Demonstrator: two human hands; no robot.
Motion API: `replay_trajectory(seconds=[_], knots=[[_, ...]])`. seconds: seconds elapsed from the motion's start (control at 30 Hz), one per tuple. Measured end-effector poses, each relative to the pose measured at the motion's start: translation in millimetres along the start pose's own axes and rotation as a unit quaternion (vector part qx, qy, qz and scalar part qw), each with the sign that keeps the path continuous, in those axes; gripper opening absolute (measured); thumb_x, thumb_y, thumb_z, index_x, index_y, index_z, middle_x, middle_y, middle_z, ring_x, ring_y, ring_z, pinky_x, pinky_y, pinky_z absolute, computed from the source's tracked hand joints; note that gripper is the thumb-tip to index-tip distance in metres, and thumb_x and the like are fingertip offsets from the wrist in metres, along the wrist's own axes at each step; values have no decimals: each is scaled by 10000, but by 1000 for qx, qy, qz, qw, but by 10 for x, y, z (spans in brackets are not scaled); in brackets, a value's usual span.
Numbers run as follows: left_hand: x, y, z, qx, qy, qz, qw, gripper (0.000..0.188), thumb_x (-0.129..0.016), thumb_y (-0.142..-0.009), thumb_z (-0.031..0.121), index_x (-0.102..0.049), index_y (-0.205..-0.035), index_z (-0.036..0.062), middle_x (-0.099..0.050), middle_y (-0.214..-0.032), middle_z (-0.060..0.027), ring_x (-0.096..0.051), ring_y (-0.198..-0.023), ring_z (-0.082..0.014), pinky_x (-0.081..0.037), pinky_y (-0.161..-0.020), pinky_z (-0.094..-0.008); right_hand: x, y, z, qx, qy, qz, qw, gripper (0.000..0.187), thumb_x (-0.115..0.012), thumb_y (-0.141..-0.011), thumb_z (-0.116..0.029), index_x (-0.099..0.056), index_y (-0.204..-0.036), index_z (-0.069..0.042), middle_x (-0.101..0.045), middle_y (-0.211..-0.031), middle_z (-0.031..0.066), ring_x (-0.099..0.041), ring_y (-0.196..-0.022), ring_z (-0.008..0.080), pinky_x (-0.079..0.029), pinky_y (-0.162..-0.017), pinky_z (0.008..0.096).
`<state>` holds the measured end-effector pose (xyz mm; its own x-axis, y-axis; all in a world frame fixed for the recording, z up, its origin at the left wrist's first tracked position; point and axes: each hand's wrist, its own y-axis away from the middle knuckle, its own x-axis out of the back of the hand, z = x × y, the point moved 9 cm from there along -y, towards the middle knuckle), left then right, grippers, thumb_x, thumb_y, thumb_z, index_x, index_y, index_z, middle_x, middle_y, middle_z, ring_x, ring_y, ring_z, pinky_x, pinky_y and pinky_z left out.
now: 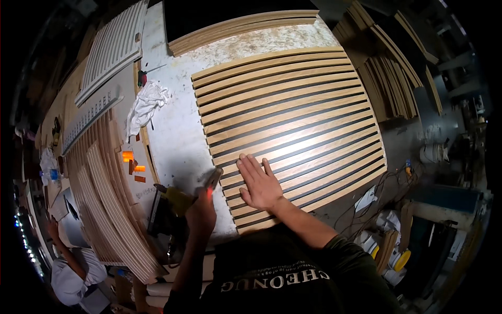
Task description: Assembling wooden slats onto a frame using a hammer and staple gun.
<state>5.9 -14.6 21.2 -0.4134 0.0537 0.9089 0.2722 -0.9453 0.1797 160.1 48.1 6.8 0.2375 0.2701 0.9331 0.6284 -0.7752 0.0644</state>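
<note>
A wide slatted wood panel (293,112), with light wooden strips and dark gaps between them, lies on the white worktable. My right hand (260,186) rests flat on its near left part, fingers stretched out and holding nothing. By the panel's left edge my left hand (201,212) is closed round a slim hand tool (214,179). The tool's dull tip points up at the strip ends; its exact kind is unclear. Right beside that hand is a yellow-and-black power tool (177,201), partly in shadow, and I cannot tell whether the hand touches it.
A crumpled white cloth (148,104) and several orange pieces (128,156) lie left of the panel. More slatted panels (112,47) stand farther left. Stacked boards (246,32) lie behind the panel, others (389,86) at right. Another person (78,275) is at lower left. Cables trail on the floor at right.
</note>
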Motion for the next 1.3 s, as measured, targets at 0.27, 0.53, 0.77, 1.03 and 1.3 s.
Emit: replay_trajectory(seconds=[0.27, 0.53, 0.77, 1.03, 1.3], knots=[[433, -32, 68, -87, 127, 53, 987, 306, -518, -873, 187, -491, -1146, 53, -595, -851, -207, -580, -761, -398, -452, -622, -441, 241, -265, 151, 17, -56, 39, 998, 642, -488, -804, -310, -306, -1357, -40, -299, -1409, 147, -274, -1306, 317, -210, -1041, 518], [125, -68, 231, -151, -37, 157, 975, 383, -538, -851, 128, -460, -1216, 42, -611, -888, -195, -587, -724, -407, -483, -672, -435, 153, -1479, 403, 20, 47, 40, 998, 642, -336, -904, -401, -190, -1403, -25, -150, -1480, 120, -114, -1373, 263, -109, -1106, 458], [189, -279, 227, -37, 83, 57, 994, 352, -527, -870, 137, -468, -1198, 24, -599, -992, -214, -596, -864, -384, -482, -707, -415, 129, -1469, 460, 15, 40, 17, 999, 621, -341, -903, -369, -203, -1402, -27, -163, -1478, 115, -117, -1373, 253, -116, -1106, 452], [19, -546, 133, 40, 104, 50, 993, 260, -516, -867, 83, -519, -1115, 6, -600, -945, -206, -599, -841, -357, -475, -697, -398, 93, -1499, 490, 15, 14, 20, 1000, 618, -346, -900, -366, -223, -1395, -17, -167, -1476, 120, -125, -1370, 251, -122, -1105, 444], [-61, -631, 129, 2, 47, 83, 995, 290, -508, -880, 114, -482, -1149, 8, -600, -900, -231, -595, -841, -391, -486, -694, -393, 185, -1492, 384, 26, 14, 32, 999, 620, -369, -887, -351, -236, -1387, -11, -172, -1473, 127, -136, -1367, 261, -125, -1102, 451]])
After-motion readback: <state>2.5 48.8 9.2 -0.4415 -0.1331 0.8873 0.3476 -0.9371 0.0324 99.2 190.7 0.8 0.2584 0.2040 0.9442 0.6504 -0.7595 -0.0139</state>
